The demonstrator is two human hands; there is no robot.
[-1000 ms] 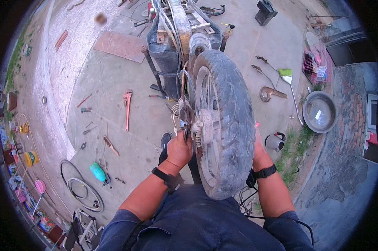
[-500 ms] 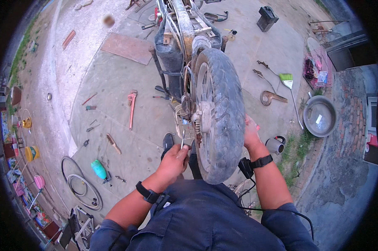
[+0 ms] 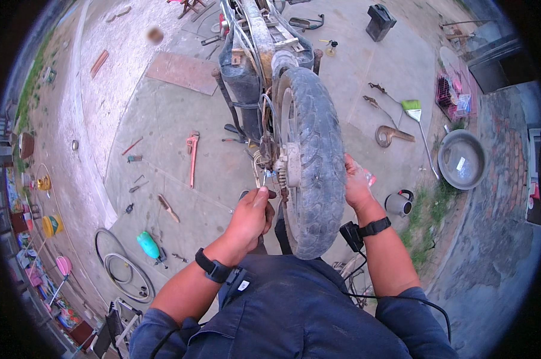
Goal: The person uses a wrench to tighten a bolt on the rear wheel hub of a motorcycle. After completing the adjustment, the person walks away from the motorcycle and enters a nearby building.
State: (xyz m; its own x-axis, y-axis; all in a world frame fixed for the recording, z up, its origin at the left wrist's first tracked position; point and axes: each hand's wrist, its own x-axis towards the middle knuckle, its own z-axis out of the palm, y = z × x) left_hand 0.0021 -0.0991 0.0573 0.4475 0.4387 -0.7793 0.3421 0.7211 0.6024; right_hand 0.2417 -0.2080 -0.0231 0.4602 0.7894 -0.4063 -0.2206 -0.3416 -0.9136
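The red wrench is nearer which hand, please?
Left. The left hand is below and right of the red wrench in the picture; the right hand is farther right, beyond the tyre.

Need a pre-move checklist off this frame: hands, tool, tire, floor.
1. Left hand grips slim metal tool: ok.
2. Tool tip seated near the hub: cannot tell, too small.
3. Right hand touching tire: cannot tell; it is at the tire's right side.
4. Tire off the floor: cannot tell, underside hidden.
5. Red pipe wrench clear of tire: ok, lying to its left.
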